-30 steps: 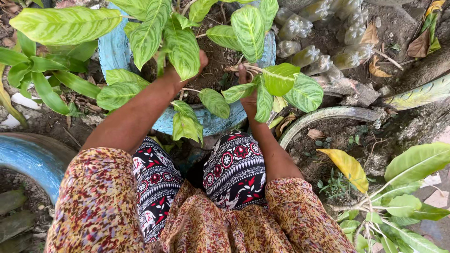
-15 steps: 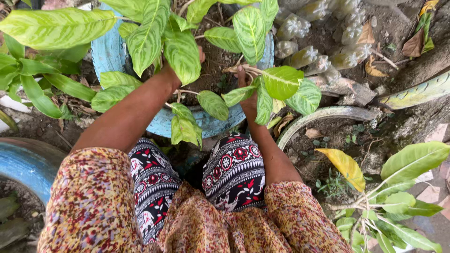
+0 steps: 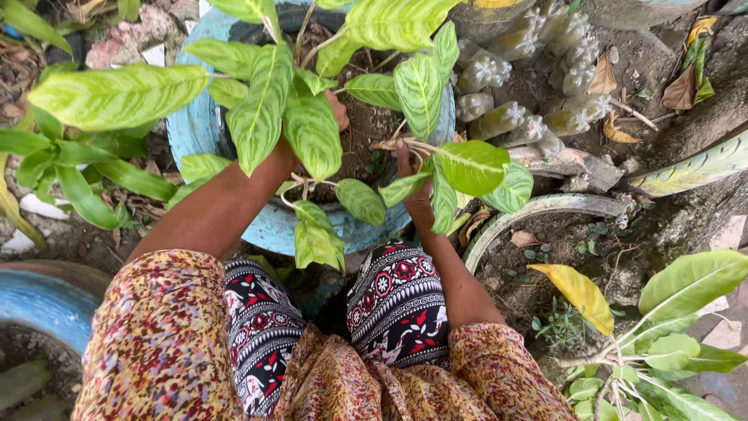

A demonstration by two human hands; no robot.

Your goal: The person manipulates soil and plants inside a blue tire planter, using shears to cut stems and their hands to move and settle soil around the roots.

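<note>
A plant with large green, pale-streaked leaves (image 3: 265,109) grows from dark soil (image 3: 366,129) in a light blue round planter (image 3: 191,129). Both my arms reach into it. My left hand (image 3: 336,109) is under the leaves near the plant's base, and only a small part of it shows. My right hand (image 3: 411,175) is at the planter's right side, fingers closed around thin stems (image 3: 401,145) next to a broad leaf (image 3: 471,165). My patterned trousers and floral sleeves fill the bottom of the view.
Several clear plastic bottles (image 3: 514,86) lie in the earth behind the planter. A curved grey rim (image 3: 538,206) borders bare soil on the right. Another blue planter (image 3: 43,300) is at the lower left. More leafy plants (image 3: 686,312) and dry leaves surround me.
Both hands stay almost in place among the leaves. The view has shifted slightly, so the planter sits a little lower in the picture.
</note>
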